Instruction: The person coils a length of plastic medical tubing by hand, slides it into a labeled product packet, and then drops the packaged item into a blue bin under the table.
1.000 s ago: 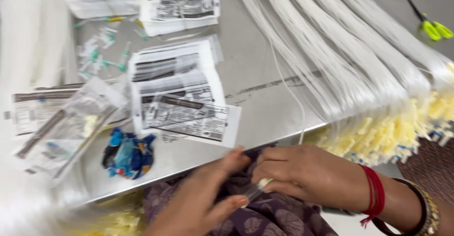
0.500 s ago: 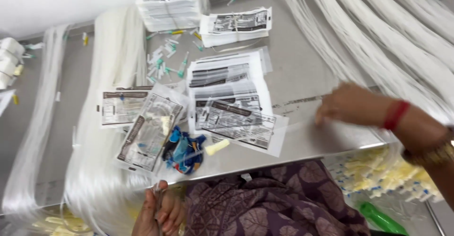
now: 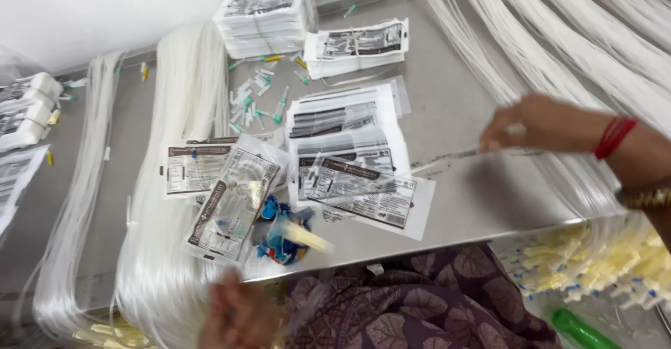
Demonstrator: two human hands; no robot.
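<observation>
Taking the blue clamps at the desk edge as the landmark: left of them, white tubing is lying in long bundles. Below them, the left hand is showing blurred, its fingers too smeared to tell whether they are curled or spread. Far right, the right hand is pinching a thin tube, fingers closed on it; the wrist is running off the picture's edge.

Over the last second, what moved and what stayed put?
The right hand left the lap, where both hands met, and reached out over the steel table; it now pinches a thin clear tube beside the tubing bundles. The left hand dropped low near the table edge, blurred. The printed pouches and the blue bundle lie as before.
</observation>
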